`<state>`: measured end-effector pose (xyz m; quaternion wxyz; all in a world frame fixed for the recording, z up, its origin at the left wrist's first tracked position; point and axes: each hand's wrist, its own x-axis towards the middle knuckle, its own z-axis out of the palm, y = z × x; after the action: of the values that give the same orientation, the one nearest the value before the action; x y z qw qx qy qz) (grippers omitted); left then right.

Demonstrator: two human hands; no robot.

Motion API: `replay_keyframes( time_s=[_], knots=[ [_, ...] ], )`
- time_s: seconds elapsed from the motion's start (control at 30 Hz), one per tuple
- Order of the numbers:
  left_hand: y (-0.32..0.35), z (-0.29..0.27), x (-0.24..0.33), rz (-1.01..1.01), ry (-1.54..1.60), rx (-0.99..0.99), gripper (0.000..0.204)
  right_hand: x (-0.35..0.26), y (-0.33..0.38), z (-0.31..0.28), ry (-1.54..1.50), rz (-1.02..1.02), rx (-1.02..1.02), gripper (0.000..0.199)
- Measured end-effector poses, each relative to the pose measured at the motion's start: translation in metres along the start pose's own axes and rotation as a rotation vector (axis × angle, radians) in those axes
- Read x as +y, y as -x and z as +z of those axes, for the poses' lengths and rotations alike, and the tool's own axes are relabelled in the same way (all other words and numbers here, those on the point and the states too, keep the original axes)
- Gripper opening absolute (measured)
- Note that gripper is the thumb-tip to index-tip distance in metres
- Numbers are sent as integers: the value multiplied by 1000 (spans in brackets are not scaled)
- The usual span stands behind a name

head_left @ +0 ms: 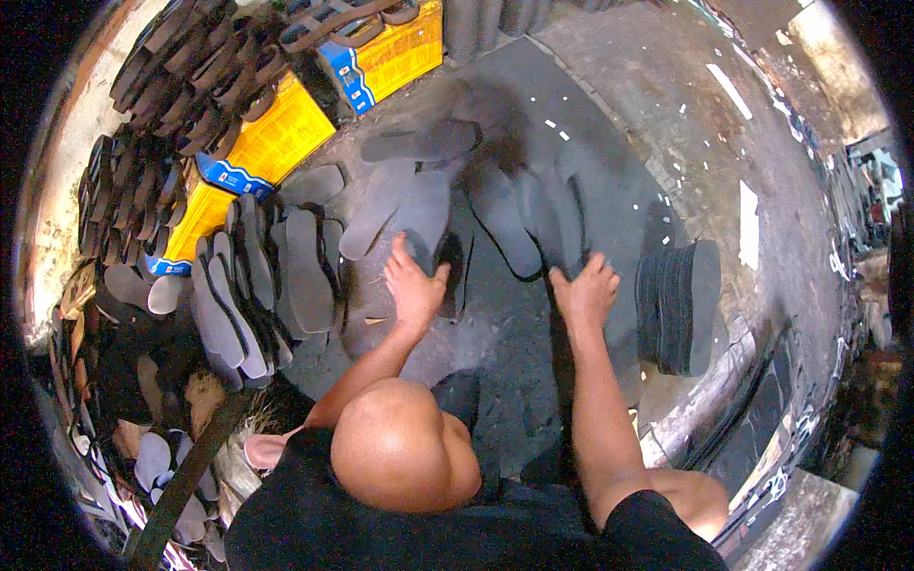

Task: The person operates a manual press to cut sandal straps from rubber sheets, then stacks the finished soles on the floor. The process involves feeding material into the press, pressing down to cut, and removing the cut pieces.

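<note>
Several grey, foot-shaped soles lie loosely across a dark mat before me. My left hand is open, thumb and fingers apart, with its fingertips at the near end of a grey sole. Beside that sole another pale sole lies at a slant. My right hand is also open, its thumb and fingers spread at the near end of a dark, blurred sole. A grey sole with a dark edge lies between my hands. Farther off, one sole lies crosswise.
To my right stands a tight row of black soles. Leaning grey soles crowd the left, near yellow-and-blue boxes and piled dark sandals. White scraps litter the floor at right. My bent knee rises below my left hand.
</note>
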<state>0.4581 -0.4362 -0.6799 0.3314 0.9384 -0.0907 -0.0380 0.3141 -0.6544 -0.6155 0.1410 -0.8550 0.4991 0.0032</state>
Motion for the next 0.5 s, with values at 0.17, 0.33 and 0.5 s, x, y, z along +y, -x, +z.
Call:
replay_keyframes(
  time_s=[0.17,0.33,0.5],
  knots=[
    [2,15,30,-41,-278,-228,117,19,-3,59,34,29,-68,91],
    [1,-4,34,-4,-298,-280,117,19,-2,59,-84,30,-30,83],
    [-16,-31,2,-126,53,-191,106,-2,-1,48,-1061,-17,-352,93]
  ],
)
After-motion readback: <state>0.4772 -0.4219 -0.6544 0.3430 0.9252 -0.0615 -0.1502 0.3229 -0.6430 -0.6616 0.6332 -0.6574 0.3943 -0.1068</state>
